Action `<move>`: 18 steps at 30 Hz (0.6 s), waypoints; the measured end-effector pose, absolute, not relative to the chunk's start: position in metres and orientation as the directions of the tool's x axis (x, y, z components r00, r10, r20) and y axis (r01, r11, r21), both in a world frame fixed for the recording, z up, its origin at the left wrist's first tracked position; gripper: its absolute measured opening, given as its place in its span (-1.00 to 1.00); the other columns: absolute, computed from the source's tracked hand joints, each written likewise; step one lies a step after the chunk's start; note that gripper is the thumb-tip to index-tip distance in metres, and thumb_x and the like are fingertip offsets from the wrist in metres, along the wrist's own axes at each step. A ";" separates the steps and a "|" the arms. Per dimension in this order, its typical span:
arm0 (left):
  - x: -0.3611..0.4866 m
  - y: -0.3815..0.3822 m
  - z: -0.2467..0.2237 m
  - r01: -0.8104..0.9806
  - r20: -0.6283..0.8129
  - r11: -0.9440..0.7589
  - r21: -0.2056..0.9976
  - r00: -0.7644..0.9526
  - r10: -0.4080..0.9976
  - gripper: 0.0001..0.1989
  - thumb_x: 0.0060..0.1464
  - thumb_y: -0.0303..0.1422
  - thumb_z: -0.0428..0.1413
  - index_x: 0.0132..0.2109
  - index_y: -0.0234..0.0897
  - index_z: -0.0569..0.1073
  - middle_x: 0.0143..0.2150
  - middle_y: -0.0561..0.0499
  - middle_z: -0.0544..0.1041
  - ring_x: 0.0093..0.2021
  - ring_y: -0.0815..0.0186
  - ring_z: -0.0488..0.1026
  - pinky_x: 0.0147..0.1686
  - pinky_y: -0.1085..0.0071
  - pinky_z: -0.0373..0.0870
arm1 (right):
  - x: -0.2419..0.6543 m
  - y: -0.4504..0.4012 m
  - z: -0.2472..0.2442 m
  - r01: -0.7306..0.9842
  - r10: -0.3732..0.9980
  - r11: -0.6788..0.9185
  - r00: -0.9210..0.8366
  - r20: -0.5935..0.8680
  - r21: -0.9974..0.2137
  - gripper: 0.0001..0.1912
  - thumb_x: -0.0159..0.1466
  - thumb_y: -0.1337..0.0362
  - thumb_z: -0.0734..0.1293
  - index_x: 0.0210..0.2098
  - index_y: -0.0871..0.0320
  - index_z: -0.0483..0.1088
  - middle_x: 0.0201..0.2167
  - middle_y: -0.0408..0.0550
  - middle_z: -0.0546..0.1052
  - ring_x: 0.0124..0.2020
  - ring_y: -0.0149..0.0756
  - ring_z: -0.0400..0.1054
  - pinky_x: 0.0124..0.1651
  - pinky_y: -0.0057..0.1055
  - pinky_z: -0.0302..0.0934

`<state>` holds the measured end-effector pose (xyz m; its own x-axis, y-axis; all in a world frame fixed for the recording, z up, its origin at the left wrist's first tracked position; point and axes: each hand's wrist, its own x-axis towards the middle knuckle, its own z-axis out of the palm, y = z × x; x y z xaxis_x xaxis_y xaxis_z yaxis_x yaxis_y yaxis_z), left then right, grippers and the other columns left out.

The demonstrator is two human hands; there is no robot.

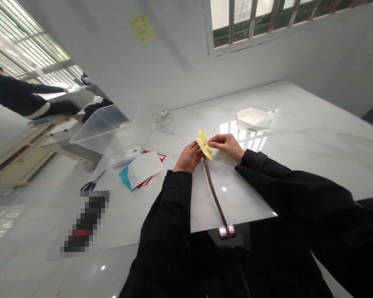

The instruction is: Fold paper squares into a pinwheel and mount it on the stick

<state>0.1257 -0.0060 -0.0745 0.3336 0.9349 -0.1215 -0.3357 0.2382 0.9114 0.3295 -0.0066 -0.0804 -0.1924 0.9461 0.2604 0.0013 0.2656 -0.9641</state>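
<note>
A yellow folded paper pinwheel [204, 145] with a small dark dot at its centre sits at the upper end of a thin brown stick [214, 190]. The stick runs down toward the table's front edge. My left hand [189, 157] is closed around the stick's top, just behind and left of the paper. With thumb and forefinger together, my right hand [226, 145] pinches the right side of the yellow paper near its centre.
White, blue and red paper sheets [145, 169] lie left on the marble table [313, 136], near black scissors [93, 182], a white power strip [126, 157] and a clear plastic bin [102, 128]. Crumpled cream paper [254, 119] lies at the back right. A person [21, 95] sits far left.
</note>
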 end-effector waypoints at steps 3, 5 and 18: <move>0.126 -0.005 -0.075 -0.323 -0.149 0.264 0.909 0.340 0.928 -0.59 -0.06 -0.23 0.49 -0.13 -0.30 0.58 -0.23 -0.01 0.63 -0.28 0.37 0.56 -0.18 0.44 0.46 | 0.328 -0.007 -0.081 0.054 0.931 0.300 -0.232 0.280 -0.952 -0.61 0.17 -0.01 0.52 -0.19 0.19 0.65 -0.30 -0.02 0.66 -0.34 -0.33 0.40 -0.21 -0.36 0.26; 0.126 -0.005 -0.075 -0.309 -0.159 0.272 0.911 0.346 0.925 -0.58 -0.08 -0.22 0.50 -0.13 -0.30 0.57 -0.25 0.00 0.62 -0.28 0.37 0.57 -0.16 0.44 0.46 | 0.328 -0.006 -0.081 0.083 0.931 0.308 -0.230 0.283 -0.948 -0.61 0.18 0.01 0.51 -0.19 0.19 0.66 -0.33 -0.03 0.65 -0.38 -0.35 0.36 -0.26 -0.38 0.23; 0.127 -0.005 -0.075 -0.318 -0.170 0.283 0.905 0.340 0.925 -0.63 -0.06 -0.28 0.50 -0.18 -0.30 0.56 -0.26 -0.01 0.63 -0.23 0.34 0.58 -0.07 0.38 0.48 | 0.332 -0.006 -0.082 0.173 0.922 0.358 -0.221 0.318 -0.918 -0.63 0.21 0.03 0.49 -0.17 0.20 0.69 -0.35 -0.01 0.65 -0.36 -0.31 0.37 -0.25 -0.36 0.23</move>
<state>0.1270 -0.0049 -0.0754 0.3403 0.9248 -0.1700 -0.3184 0.2834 0.9046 0.3320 -0.0063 -0.0820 -0.2211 0.9219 0.3182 0.1725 0.3581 -0.9176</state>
